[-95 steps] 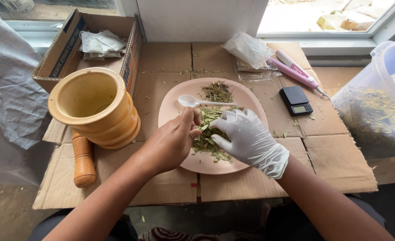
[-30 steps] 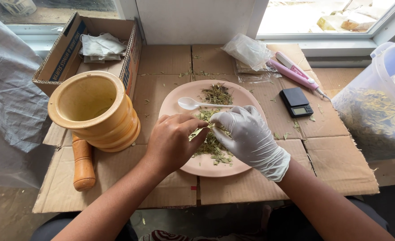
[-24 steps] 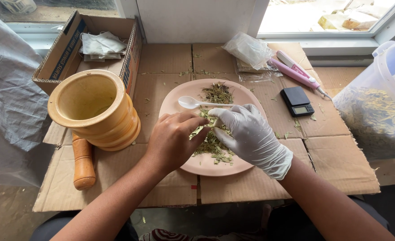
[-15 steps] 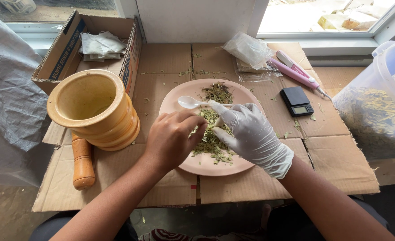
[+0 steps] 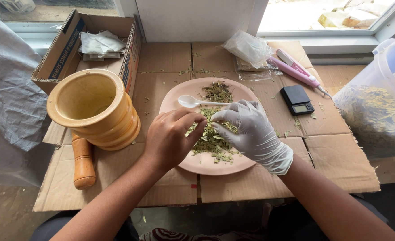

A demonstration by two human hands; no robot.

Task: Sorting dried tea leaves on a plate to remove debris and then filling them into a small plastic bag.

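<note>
Near the front edge of the counter (image 5: 251, 183), on the pink plate (image 5: 170, 105): a loose pile of dried green leaves (image 5: 212, 140), lying directly between the two hands. Left hand (image 5: 170, 139), bare, coming from the left side, fingertips pinched on a few leaves at the pile's left edge. Right hand (image 5: 253, 131), in a white glove, coming from the right side, fingers curled and pinching leaves at the pile's upper part. Both equally near, almost touching over the pile. Long axis of the pile from the plate's front rim toward its far rim. Behind it, a white plastic spoon (image 5: 193, 102) crosswise, then a smaller, darker heap (image 5: 217, 91) at the far rim.

At the left edge: wooden mortar (image 5: 92, 109), upright, looking empty inside, with the pestle (image 5: 83, 163) lying in front. At the right edge: clear tub (image 5: 378, 105), partly filled with similar leaves. In the back left corner: cardboard box (image 5: 63, 53) with white cloths.
</note>
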